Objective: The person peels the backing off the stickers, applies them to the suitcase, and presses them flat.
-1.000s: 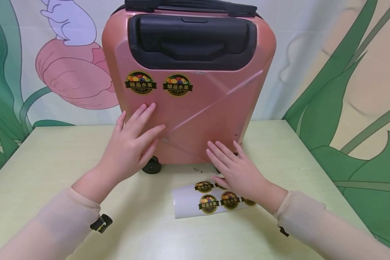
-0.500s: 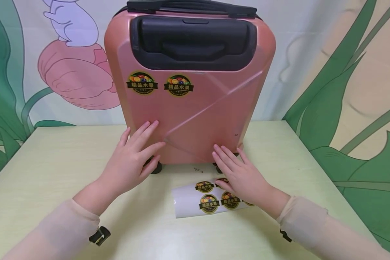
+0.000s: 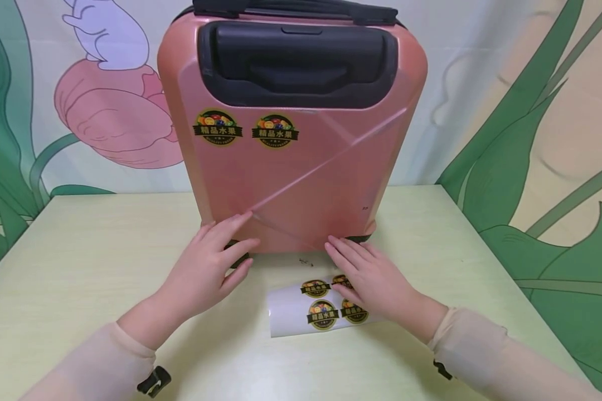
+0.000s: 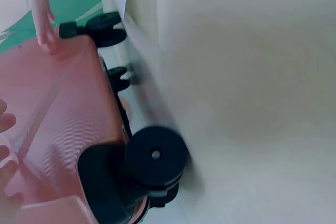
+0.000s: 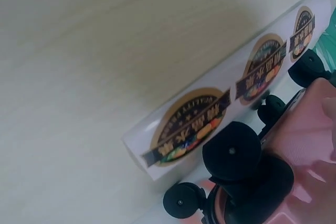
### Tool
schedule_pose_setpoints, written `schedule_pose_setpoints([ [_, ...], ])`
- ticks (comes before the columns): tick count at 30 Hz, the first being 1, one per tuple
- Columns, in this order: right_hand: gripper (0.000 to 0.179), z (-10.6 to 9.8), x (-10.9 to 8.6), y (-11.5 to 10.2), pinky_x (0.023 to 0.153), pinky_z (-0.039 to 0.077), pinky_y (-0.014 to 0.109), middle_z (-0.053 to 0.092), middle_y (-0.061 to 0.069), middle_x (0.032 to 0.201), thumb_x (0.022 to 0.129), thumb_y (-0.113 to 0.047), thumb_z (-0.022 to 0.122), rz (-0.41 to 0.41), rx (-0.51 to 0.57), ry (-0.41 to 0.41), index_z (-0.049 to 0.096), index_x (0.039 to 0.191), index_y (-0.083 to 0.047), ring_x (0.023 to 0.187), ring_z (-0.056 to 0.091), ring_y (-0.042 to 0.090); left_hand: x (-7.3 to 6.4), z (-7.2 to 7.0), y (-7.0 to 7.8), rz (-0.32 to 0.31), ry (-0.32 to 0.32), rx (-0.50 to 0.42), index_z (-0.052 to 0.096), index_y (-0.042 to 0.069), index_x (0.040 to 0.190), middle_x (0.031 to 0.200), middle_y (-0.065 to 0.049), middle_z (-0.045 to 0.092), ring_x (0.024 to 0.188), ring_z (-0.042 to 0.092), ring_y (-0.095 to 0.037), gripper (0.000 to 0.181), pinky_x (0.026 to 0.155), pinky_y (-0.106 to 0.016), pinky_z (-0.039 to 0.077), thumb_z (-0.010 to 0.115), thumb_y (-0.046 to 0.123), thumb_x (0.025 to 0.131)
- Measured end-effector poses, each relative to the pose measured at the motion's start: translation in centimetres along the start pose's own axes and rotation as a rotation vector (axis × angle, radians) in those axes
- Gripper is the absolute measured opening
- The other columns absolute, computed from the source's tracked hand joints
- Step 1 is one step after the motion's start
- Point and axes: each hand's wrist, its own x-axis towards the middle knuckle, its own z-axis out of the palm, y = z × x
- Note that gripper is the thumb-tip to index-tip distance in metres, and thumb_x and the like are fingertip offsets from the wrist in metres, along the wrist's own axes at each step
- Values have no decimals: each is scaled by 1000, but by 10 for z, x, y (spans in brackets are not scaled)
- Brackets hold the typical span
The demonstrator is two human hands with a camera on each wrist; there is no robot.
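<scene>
A pink suitcase [image 3: 301, 172] with a black recessed handle stands upright on the table. Two round fruit-label stickers, a left one [image 3: 218, 129] and a right one [image 3: 275, 132], are on its upper left face. My left hand [image 3: 205, 275] is at the lower left corner, its straight fingers over the bottom edge and a wheel [image 4: 156, 156]. At the lower right corner, the fingers of my right hand [image 3: 376, 281] extend toward the suitcase's bottom edge. Whether either hand's fingertips touch it is unclear. Below that hand lies a white sticker sheet [image 3: 287, 320], partly covered by it.
The pale table [image 3: 80, 267] reaches back to a wall covering [image 3: 481, 100] printed with leaves and a rabbit. Black wheels [image 5: 231, 150] carry the suitcase close to the sticker sheet. Small dark marks [image 3: 305, 262] lie on the table in front of the suitcase.
My left hand has slid down the suitcase face from below the stickers to the lower left corner. The right hand has moved slightly down. Suitcase and sheet stay in place.
</scene>
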Motion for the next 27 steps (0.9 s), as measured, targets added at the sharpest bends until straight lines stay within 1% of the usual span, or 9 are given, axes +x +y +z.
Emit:
schedule_pose_setpoints([
  [2, 65, 1, 0, -1, 99, 38, 44, 45, 15, 138, 87, -37, 62, 4, 52, 8, 42, 138, -1, 124, 44, 29, -2, 3, 4, -6, -13, -25, 66, 5, 110, 131, -17, 50, 115, 51, -34, 31, 92, -51, 39, 68, 15, 81],
  [4, 59, 3, -1, -2, 95, 42, 42, 53, 15, 128, 86, -35, 65, 10, 104, 7, 49, 132, -1, 116, 51, 28, -4, 6, 9, -32, -42, -59, 65, 6, 112, 127, -15, 54, 109, 55, -32, 32, 90, -46, 43, 68, 16, 81],
  [7, 49, 4, -2, -4, 90, 45, 39, 59, 12, 117, 85, -32, 67, -1, 172, -8, 58, 122, -2, 106, 57, 26, -8, 9, 16, -106, -110, -111, 64, 8, 116, 123, -9, 57, 108, 57, -27, 33, 89, -42, 45, 66, 19, 85],
  [9, 46, 5, -3, -5, 89, 46, 38, 59, 11, 116, 85, -32, 67, -19, 210, -41, 60, 120, -3, 105, 58, 25, -11, 10, 22, -173, -160, -152, 63, 9, 117, 120, -5, 60, 108, 57, -23, 32, 88, -40, 46, 65, 20, 87],
  [13, 53, 7, -4, -8, 94, 43, 40, 55, 10, 125, 86, -38, 64, -43, 263, -161, 55, 127, -5, 115, 52, 25, -17, 12, 29, -316, -266, -271, 64, 11, 118, 115, 1, 63, 104, 59, -17, 29, 82, -36, 49, 62, 21, 90],
  [17, 68, 12, -6, -11, 99, 38, 45, 45, 12, 138, 86, -48, 61, -63, 295, -259, 45, 136, -6, 126, 42, 28, -24, 16, 33, -403, -354, -435, 65, 10, 116, 112, 2, 65, 95, 62, -12, 27, 74, -31, 49, 59, 18, 91],
  [22, 78, 18, -8, -14, 101, 34, 46, 39, 11, 144, 84, -54, 59, -64, 321, -311, 38, 141, -6, 130, 37, 27, -31, 23, 37, -476, -416, -661, 66, 7, 113, 107, -2, 67, 90, 63, -10, 25, 77, -32, 49, 58, 19, 92],
  [25, 79, 20, -8, -16, 100, 35, 46, 38, 9, 144, 83, -55, 60, -57, 316, -317, 37, 142, -7, 131, 36, 26, -34, 26, 40, -519, -431, -803, 65, 4, 113, 106, -6, 67, 90, 64, -16, 26, 79, -28, 49, 57, 19, 93],
  [27, 80, 21, -7, -17, 100, 35, 46, 38, 9, 144, 83, -54, 62, -57, 316, -318, 37, 142, -7, 130, 36, 25, -35, 28, 43, -549, -438, -872, 65, 2, 113, 106, -8, 67, 91, 64, -20, 26, 79, -25, 49, 56, 18, 93],
])
